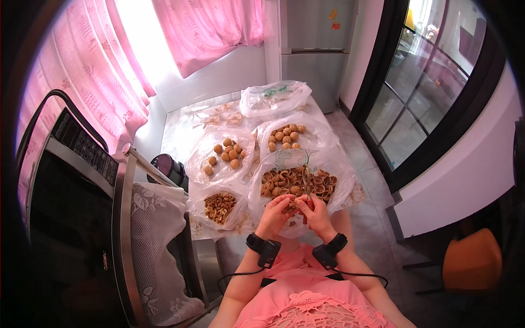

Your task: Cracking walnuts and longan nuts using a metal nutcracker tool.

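Note:
My left hand (272,218) pinches a cracked walnut (291,206), partly covered by the fingers. Close against it, my right hand (319,218) grips pliers (306,180) with red handles, their jaws pointing away from me. The thumb and fingertips of that hand also reach the walnut. Both hands are over the near edge of a plastic bag (348,178) full of broken walnut shells (283,181). Shelled walnut kernels (220,208) fill a smaller bag to the left. Whole walnuts (229,155) lie in an open bag behind the kernels, and more whole walnuts (286,136) sit beyond the shells.
Another plastic bag (275,100) stands at the far end of the table (180,123). A Galanz microwave oven (74,217) and a lace cloth (160,246) are on my left. Behind the table is a refrigerator (313,69); an orange chair (471,262) is at right.

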Demonstrator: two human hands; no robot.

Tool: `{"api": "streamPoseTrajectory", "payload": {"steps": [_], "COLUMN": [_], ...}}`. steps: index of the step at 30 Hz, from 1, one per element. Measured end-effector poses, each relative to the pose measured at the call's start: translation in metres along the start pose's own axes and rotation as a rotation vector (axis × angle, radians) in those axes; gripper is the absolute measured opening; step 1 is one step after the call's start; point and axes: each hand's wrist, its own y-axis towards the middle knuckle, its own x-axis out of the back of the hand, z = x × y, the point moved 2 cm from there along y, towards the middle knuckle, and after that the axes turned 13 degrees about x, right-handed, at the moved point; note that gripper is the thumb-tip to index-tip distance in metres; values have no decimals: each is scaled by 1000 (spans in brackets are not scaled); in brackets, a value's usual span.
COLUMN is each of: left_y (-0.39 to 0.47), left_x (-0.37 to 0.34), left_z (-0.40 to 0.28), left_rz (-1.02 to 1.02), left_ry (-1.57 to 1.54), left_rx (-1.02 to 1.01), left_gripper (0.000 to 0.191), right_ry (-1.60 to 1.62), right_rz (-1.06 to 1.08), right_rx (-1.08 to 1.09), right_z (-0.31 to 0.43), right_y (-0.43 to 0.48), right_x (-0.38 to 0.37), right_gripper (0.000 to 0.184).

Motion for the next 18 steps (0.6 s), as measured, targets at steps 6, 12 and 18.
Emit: {"api": "streamPoseTrajectory", "payload": {"steps": [6,12,18], "left_y": [-3,0,1], "left_x": [0,3,3], "left_z": [-1,1,3], "left_rz": [-22,-8,-26], "left_ry": [-85,-91,-115], "left_rx": [54,74,74], "left_gripper": [22,21,21], "right_ry": [40,163,203], "right_rz": [0,-48,-61], "right_rx": [-50,-128,-117], "right_z": [2,12,9], "right_y": [-1,-1,0], "right_x": [1,-1,2], "right_gripper": [16,21,21]}}
